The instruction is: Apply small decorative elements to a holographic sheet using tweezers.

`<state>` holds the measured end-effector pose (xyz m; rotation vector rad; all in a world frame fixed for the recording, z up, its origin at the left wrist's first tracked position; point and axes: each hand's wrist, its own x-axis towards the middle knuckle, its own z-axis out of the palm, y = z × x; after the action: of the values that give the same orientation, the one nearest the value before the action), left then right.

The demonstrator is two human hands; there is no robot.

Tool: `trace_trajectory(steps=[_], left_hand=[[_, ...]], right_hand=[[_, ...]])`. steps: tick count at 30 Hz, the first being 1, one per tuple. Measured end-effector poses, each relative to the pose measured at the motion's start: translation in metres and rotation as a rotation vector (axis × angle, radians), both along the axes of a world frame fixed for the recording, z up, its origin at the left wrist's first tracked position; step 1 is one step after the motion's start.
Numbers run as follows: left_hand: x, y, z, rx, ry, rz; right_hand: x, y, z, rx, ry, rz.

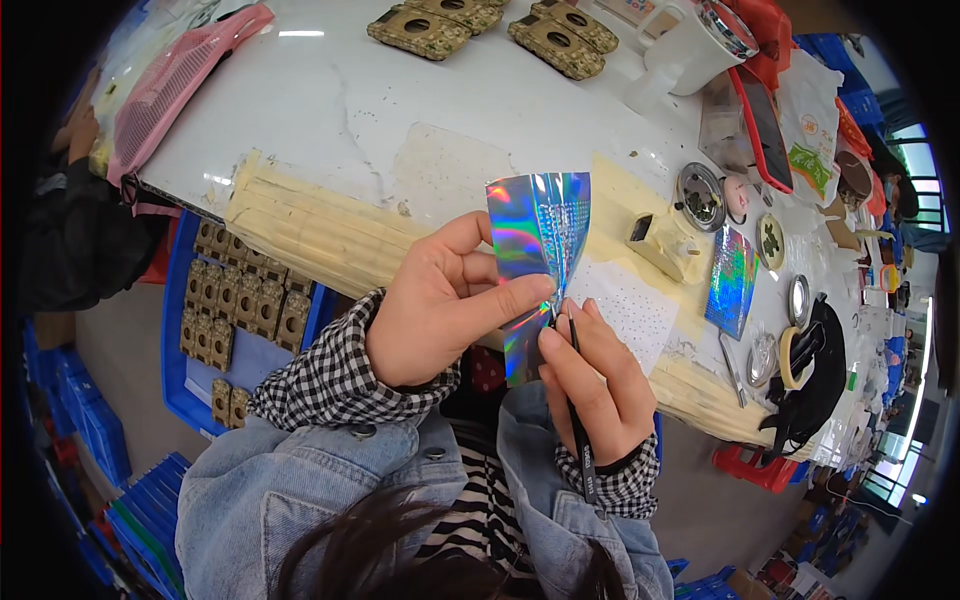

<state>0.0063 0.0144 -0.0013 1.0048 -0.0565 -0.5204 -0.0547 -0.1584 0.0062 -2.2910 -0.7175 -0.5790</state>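
One iridescent sheet (530,250), bent, pinched in the left hand (430,315) at the near edge of the white table (310,100), with one slim black tool (581,440) grasped in the right hand (604,385) alongside the sheet.

holographic sheet (517,235): partly hidden by left hand (430,315) | paper dots (632,303): too small

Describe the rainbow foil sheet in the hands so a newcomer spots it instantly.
Start at the white table with its yellowish strip along the near edge. By that edge, the left hand pinches a shiny rainbow foil sheet. Unlike the similar sheet lying farther right, this one is held up and puckered where pinched.
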Motion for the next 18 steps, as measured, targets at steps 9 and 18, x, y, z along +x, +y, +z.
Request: trace_trajectory(steps=[9,18], left_hand=[[-0.0004,-0.0026,-0.0026,-0.108,0.118,-0.025],[-0.0013,-0.0028,-0.0037,-0.099,0.12,-0.021]], right_hand=[[0.0012,-0.0009,-0.0041,-0.176,-0.174,-0.014],[0.0041,-0.0009,-0.0014,-0.321,-0.269,-0.001]])
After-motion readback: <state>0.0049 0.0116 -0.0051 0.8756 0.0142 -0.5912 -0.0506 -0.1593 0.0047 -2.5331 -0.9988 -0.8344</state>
